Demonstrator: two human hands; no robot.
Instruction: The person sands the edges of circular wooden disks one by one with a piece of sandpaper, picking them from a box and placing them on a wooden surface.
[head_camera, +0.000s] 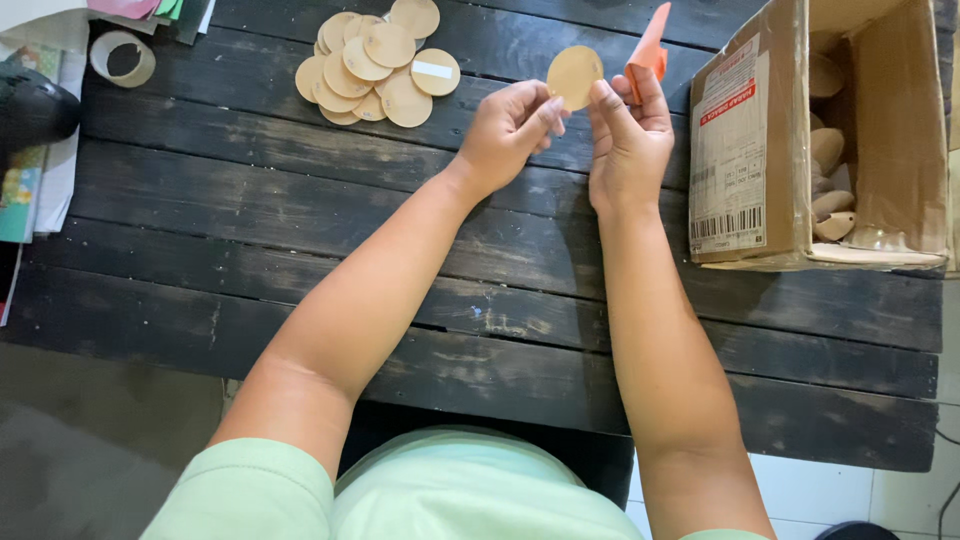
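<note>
Both hands meet above the far middle of the dark wooden plank worktop (300, 210). The left hand (507, 130) and right hand (628, 140) together pinch one thin round tan wooden disc (574, 75) with closed fingers; the right also clasps a folded orange sheet (648, 48). A pile of similar round wooden discs (375, 65) lies toward the far left edge, apparently handled already. An open cardboard box (790, 150) of rounded wooden pieces at the right edge looks untouched.

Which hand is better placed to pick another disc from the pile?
Left. The left hand is nearer the pile, holding only the disc; the right hand also grips an orange tool.
</note>
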